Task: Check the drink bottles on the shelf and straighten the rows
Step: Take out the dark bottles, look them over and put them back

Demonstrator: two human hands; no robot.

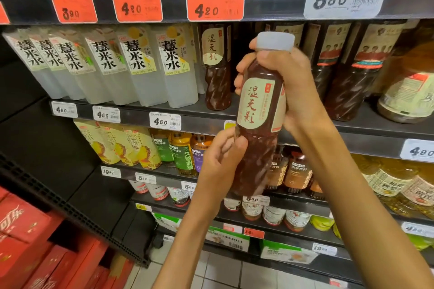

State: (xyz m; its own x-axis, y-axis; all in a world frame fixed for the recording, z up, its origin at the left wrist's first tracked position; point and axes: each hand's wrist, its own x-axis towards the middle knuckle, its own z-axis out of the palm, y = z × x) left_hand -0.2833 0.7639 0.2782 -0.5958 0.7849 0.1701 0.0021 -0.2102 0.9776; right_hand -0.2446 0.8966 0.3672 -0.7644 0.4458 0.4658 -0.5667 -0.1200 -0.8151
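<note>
While the right hand (281,82) clamps its grip on the dark-brown, cream-labelled plastic tea bottle (258,112) mid-frame, left hand (223,157) pinching its base, checking seems underway; next, reshelving beside its twin bottle (217,65) on the black metal shelf (211,114)

Dark shelving (270,2), white tiled floor (225,272)

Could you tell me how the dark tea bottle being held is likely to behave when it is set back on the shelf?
The bottle looks full, so probably heavy for its size. It is tall and narrow, so it may tip if nudged. Its ribbed lower body probably helps the left hand and right hand keep hold.
</note>
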